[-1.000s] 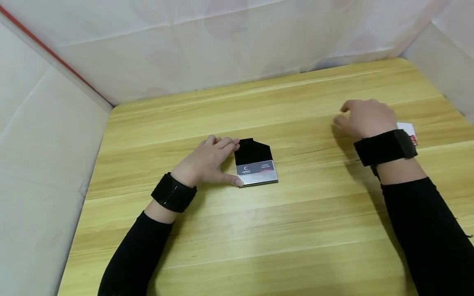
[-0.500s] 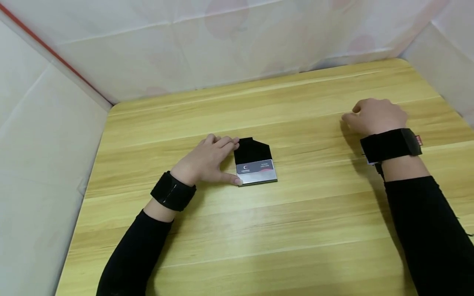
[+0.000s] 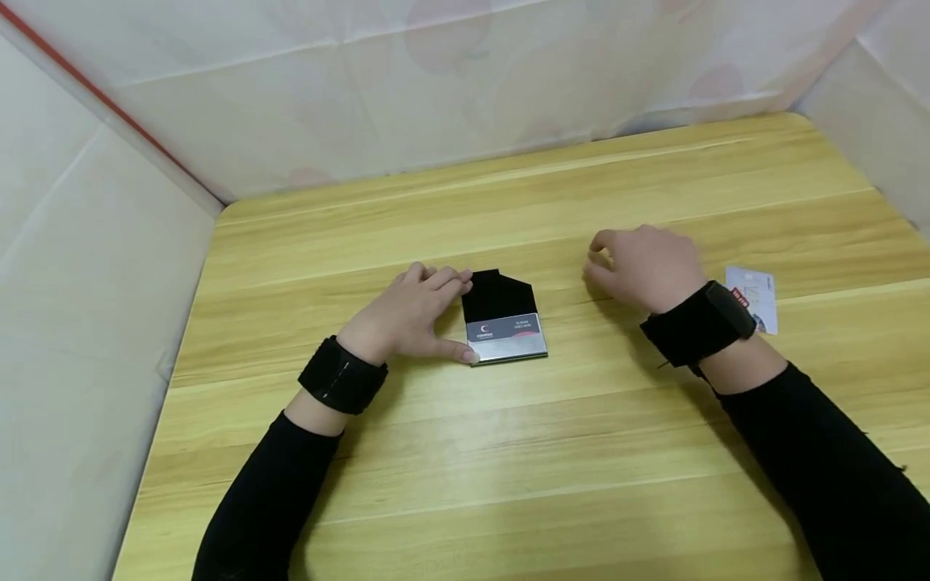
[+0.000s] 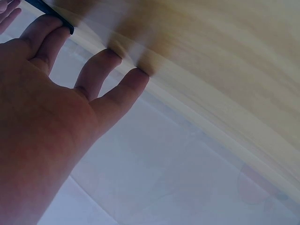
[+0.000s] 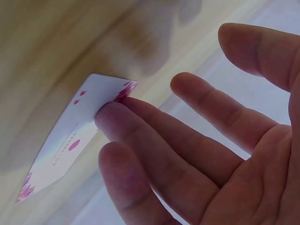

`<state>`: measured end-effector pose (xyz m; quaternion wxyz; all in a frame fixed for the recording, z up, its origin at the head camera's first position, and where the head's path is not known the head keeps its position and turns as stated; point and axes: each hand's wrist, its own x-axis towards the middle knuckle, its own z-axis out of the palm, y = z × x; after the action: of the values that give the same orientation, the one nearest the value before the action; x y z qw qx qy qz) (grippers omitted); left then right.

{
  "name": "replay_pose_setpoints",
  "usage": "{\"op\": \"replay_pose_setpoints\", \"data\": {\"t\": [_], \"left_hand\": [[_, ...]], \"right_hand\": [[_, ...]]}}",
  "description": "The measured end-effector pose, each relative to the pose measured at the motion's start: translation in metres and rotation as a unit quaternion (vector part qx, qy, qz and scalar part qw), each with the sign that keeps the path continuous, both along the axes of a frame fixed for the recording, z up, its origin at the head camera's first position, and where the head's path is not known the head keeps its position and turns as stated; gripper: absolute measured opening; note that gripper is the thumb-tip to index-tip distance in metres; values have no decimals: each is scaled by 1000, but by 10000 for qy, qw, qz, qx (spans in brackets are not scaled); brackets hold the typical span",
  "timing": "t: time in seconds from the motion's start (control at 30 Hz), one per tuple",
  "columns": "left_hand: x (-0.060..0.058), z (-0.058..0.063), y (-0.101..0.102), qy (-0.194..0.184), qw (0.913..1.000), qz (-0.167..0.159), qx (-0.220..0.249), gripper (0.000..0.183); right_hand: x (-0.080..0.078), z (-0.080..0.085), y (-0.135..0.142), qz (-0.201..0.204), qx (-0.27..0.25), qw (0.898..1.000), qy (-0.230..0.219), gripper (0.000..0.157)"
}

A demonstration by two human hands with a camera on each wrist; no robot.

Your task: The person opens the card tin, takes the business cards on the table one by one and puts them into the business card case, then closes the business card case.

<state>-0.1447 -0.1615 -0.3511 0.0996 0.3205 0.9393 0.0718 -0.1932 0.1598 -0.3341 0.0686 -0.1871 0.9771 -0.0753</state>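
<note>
A silver-and-black card holder [image 3: 497, 295] lies on the table with its dark flap folded back; a grey business card [image 3: 503, 327] shows in its pocket. My left hand [image 3: 407, 316] grips its left side, thumb at the near corner and fingers at the far one. In the left wrist view, fingertips [image 4: 55, 29] touch its dark edge. To the right of the holder hovers my right hand [image 3: 647, 265], fingers curled. The right wrist view shows a white card with pink flowers [image 5: 70, 136] at its fingertips [image 5: 112, 115]; the hand hides it in the head view.
Behind my right wrist lies another pale card [image 3: 760, 300], partly covered by the black wristband [image 3: 697, 324]. The wooden table [image 3: 407, 484] ends at a patterned wall covering [image 3: 465, 89] at the back and sides.
My right hand moves slightly right, then well left toward the card holder, uncovering the pale card behind the wrist. My left hand and the holder stay in place.
</note>
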Motion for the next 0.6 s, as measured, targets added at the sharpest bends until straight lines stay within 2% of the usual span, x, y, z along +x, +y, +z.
{"op": "replay_pose_setpoints", "data": {"t": [0.17,0.3,0.4,0.5,0.6], "left_hand": [[0,1,-2,30,10000,1,-20,108],[1,2,-4,21,10000,27,-29,108],[2,1,-4,-4,10000,52,-8,109],[2,1,-4,-23,10000,56,15,110],[2,0,-3,-21,10000,48,18,110]], "right_hand": [[13,-3,-25,625,-400,9967,326,26],[19,-8,-37,1221,-920,9872,447,20],[20,-9,-40,1547,-1285,9789,376,22],[18,-8,-38,1609,-1454,9755,364,29],[13,-6,-31,1500,-1350,9788,360,34]]}}
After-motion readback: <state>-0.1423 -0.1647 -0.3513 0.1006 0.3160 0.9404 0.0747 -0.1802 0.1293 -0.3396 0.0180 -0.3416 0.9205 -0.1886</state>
